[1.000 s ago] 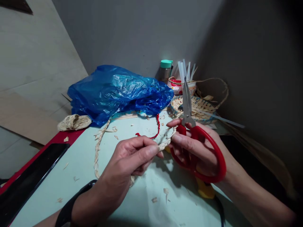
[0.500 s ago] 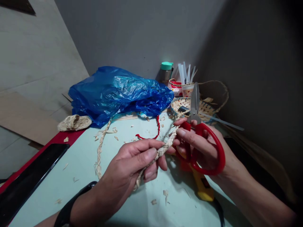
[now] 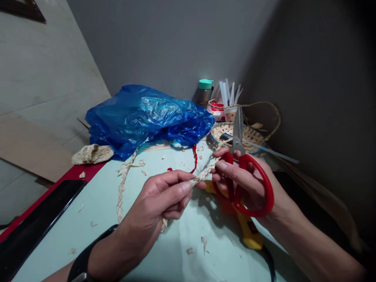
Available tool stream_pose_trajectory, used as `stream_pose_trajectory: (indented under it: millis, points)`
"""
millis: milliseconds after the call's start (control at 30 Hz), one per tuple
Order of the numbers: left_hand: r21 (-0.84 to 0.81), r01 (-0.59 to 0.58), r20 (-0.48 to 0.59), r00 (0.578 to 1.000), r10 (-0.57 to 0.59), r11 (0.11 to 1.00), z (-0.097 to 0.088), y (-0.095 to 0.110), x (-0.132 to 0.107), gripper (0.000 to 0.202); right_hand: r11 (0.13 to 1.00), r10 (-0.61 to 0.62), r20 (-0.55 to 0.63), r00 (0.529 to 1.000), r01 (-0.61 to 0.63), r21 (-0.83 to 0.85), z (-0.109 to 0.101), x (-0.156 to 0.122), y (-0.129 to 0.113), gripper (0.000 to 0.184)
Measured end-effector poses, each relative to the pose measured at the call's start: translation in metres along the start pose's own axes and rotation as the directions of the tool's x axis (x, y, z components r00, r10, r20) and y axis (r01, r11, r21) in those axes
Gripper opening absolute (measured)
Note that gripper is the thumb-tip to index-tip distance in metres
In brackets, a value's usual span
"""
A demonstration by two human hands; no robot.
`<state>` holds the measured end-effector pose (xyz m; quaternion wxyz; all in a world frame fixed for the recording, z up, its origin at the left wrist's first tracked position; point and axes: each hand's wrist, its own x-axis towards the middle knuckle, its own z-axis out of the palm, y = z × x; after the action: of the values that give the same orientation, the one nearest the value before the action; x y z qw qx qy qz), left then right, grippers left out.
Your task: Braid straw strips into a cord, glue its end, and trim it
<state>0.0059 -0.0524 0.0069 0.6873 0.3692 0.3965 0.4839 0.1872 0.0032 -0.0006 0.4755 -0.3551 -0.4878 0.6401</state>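
Observation:
Between my two hands runs a pale braided cord (image 3: pixel 203 174), tilted up toward the right. My left hand (image 3: pixel 164 197) pinches it between thumb and fingers, and its lower end comes out under that hand. My right hand (image 3: pixel 245 178) holds red-handled scissors (image 3: pixel 268 192), whose closed blades point up and away. With thumb and fingertips the same hand also grips the cord's upper part. Another length of pale braid (image 3: pixel 125 184) hangs down the table to the left. A yellow glue gun (image 3: pixel 249 233) lies beneath my right hand, partly hidden.
A blue plastic bag (image 3: pixel 147 113) lies at the back, beside a pale fibre bundle (image 3: pixel 92 154). Behind are a woven basket (image 3: pixel 255 135), a paper cup (image 3: pixel 230 113) of glue sticks and a green-lidded bottle (image 3: pixel 205 92). Fibre scraps and red yarn (image 3: pixel 195 156) dot the pale green tabletop (image 3: pixel 164 254).
My left hand has shifted slightly left and closed its fingers more around the braid. My right hand, with the scissors, has moved a little left.

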Motion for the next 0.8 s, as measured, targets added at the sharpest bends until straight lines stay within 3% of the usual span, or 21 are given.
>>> stream_pose_trajectory:
  millis: [200, 500, 800]
  points:
    - [-0.039, 0.054, -0.021, 0.998, -0.055, 0.998, -0.0002, 0.0008, 0.0004, 0.023, 0.997, 0.053, -0.007, 0.999, -0.052, 0.063, 0.0003, 0.0001, -0.0001, 0.033]
    - [-0.117, 0.1, -0.069, 0.992, -0.109, 0.988, 0.0012, 0.0026, 0.0004, 0.014, 0.998, 0.042, -0.039, 0.998, -0.04, 0.057, 0.0028, -0.0026, -0.0059, 0.03]
    - [0.137, 0.071, -0.014, 0.997, -0.069, 0.988, -0.0006, 0.0007, -0.0018, 0.012, 0.998, -0.064, -0.002, 0.998, 0.064, 0.001, -0.002, -0.0038, -0.0055, 0.029]
